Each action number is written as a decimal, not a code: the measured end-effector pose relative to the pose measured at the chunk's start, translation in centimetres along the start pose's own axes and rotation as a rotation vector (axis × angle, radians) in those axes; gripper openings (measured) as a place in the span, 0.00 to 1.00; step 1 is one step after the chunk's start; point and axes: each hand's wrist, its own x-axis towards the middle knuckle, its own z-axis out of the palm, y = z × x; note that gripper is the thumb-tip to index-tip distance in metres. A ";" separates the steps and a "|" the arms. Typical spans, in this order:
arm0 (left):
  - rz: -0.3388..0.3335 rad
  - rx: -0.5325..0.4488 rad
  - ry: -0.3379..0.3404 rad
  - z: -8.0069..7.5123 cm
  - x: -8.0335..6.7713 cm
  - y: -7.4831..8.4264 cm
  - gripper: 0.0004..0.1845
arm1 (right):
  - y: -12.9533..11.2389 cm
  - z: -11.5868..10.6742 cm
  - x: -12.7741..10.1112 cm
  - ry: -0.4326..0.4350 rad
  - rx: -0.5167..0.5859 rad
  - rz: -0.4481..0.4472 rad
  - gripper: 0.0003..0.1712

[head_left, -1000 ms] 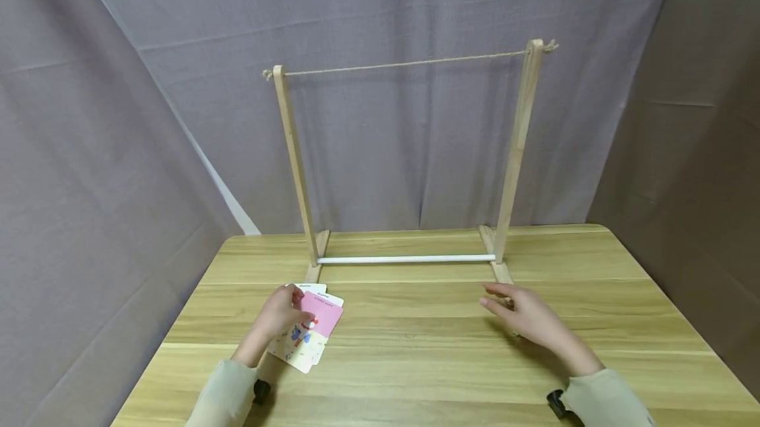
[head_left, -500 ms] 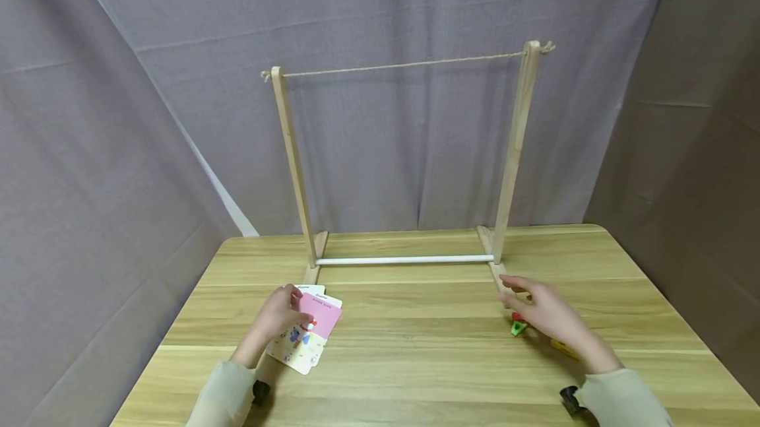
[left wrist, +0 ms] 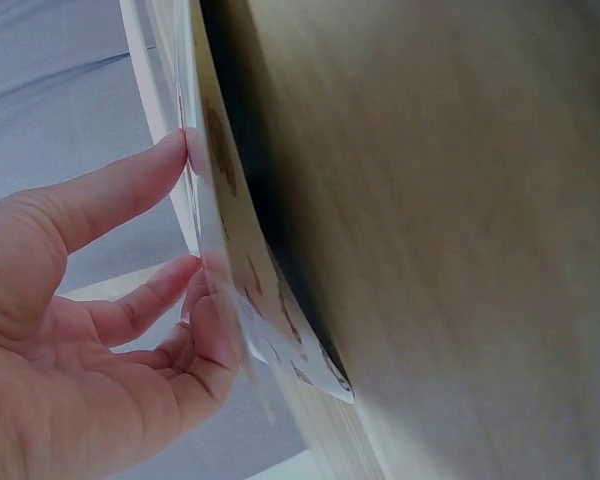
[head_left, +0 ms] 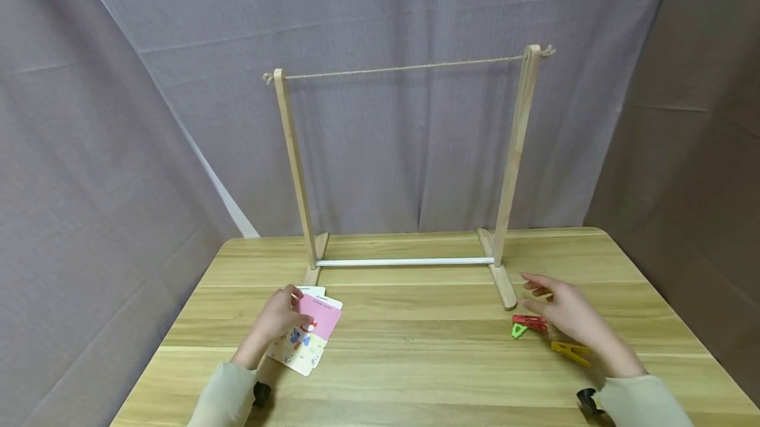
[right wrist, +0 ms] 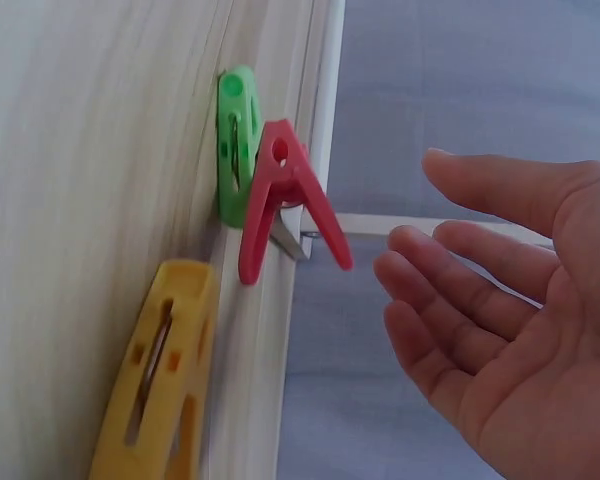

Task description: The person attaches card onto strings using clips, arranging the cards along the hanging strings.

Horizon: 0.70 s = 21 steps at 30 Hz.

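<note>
From the head view, three clothespins lie on the wooden table (head_left: 415, 348) by the right hand (head_left: 570, 315): a red clothespin (head_left: 530, 322), a green clothespin (head_left: 518, 330) and a yellow clothespin (head_left: 570, 351). That hand hovers just above them, its grip open and holding nothing. The left hand (head_left: 279, 315) grips a small fan of cards (head_left: 309, 334), the count unclear. One wooden rack (head_left: 404, 169) with a string (head_left: 404, 68) stands behind, before grey curtains (head_left: 415, 18).

The left wrist view shows fingers (left wrist: 130, 190) pinching the cards (left wrist: 230, 270).

The right wrist view shows all three pins touching, fingers (right wrist: 500, 190) relaxed.
</note>
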 end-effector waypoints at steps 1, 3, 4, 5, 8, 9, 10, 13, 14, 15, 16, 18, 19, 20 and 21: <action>-0.002 0.000 0.001 0.0 0.0 0.0 0.26 | 0.1 -0.1 0.0 0.000 -0.002 0.002 0.32; -0.004 0.003 0.003 0.0 0.0 0.0 0.27 | 0.2 -0.2 -0.2 -0.004 -0.005 0.010 0.32; -0.004 0.006 0.005 0.0 0.0 0.0 0.27 | 0.3 -0.3 -0.2 -0.005 -0.006 0.013 0.32; -0.002 0.008 0.005 0.1 0.1 0.0 0.27 | 0.5 -0.4 -0.3 -0.005 -0.003 0.017 0.32; 0.009 0.014 0.005 0.2 0.2 0.0 0.28 | 0.9 -0.7 -0.3 -0.005 -0.008 0.027 0.31; 0.012 0.014 0.005 0.2 0.3 0.0 0.28 | 1.0 -0.8 -0.3 -0.004 -0.011 0.029 0.30; 0.013 0.014 0.006 0.2 0.3 0.1 0.28 | 1.0 -0.8 -0.3 -0.003 -0.014 0.031 0.30; 0.001 0.006 0.008 0.3 0.3 0.1 0.28 | 1.1 -0.8 -0.3 0.001 -0.030 0.026 0.28; -0.005 0.005 0.008 0.3 0.2 0.1 0.28 | 1.1 -0.8 -0.2 0.002 -0.035 0.025 0.27; -0.009 0.005 0.007 0.2 0.2 0.1 0.29 | 1.1 -0.8 -0.2 0.000 -0.038 0.025 0.27; -0.013 0.005 0.007 0.2 0.1 0.1 0.29 | 1.1 -0.8 -0.2 0.000 -0.039 0.026 0.26; -0.018 0.004 0.005 0.2 0.1 0.1 0.29 | 1.1 -0.7 -0.2 -0.002 -0.044 0.032 0.25; -0.018 0.005 0.005 0.2 0.1 0.1 0.29 | 1.1 -0.7 -0.3 -0.002 -0.046 0.038 0.24; -0.020 0.003 0.004 0.2 0.1 0.1 0.30 | 1.2 -0.7 -0.3 -0.006 -0.048 0.043 0.24; -0.020 0.002 0.004 0.1 0.1 0.1 0.30 | 1.2 -0.7 -0.3 -0.009 -0.049 0.047 0.23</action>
